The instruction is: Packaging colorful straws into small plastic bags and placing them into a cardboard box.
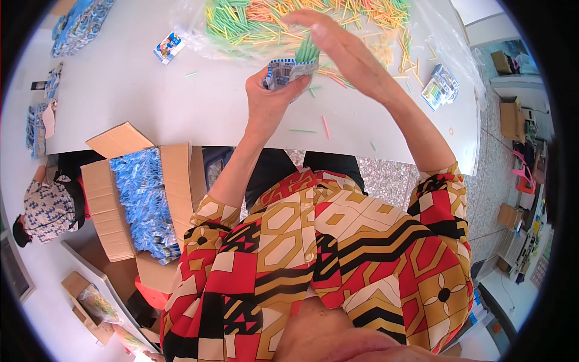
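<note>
My left hand (269, 101) was closed around a blue-and-white packet (280, 72), with thin green sticks (308, 51) jutting from its mouth. My right hand (345, 50) was straight-fingered and unclosed beside their tips, contact unclear. Beyond my left grip lay multicoloured sticks (244, 25).

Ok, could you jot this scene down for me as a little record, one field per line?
Left hand: left hand grips an open blue-and-white packet
In the packet: green sticks, ends poking out
Right hand: right hand open beside the sticks; contact unclear
Far part of white table: pile of coloured sticks on clear plastic
Loose nearby: a pink stick
Left of the person: open cardboard box full of blue packets
</note>
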`<action>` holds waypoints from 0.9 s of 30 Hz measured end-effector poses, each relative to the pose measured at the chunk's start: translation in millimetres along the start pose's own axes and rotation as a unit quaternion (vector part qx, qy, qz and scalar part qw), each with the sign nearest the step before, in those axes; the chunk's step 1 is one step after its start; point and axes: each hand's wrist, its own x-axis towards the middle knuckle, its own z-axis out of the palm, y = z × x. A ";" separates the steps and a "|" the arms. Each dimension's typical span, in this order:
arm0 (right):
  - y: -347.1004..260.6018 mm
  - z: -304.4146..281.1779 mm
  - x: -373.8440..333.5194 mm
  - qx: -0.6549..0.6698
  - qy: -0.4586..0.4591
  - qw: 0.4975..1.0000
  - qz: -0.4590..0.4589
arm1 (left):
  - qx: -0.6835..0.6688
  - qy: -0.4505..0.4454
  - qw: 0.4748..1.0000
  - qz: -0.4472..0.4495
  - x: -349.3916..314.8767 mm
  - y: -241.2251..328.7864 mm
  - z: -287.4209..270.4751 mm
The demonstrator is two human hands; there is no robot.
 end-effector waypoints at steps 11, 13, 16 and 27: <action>-34.7 -39.3 9.1 0.116 -0.133 0.976 0.127 | 0.033 -0.015 0.999 0.013 0.4 -11.0 -4.8; -31.6 -35.4 7.7 0.080 -0.138 0.976 0.148 | 0.054 -0.017 0.998 0.023 -0.5 -10.2 -4.1; -11.1 -22.2 -1.7 -0.022 -0.132 0.984 0.115 | 0.071 -0.045 0.996 0.026 -1.7 -6.4 -4.5; 21.2 -22.6 -18.8 0.128 -0.069 0.987 0.066 | -0.048 -0.038 0.997 -0.039 1.5 -3.2 -8.1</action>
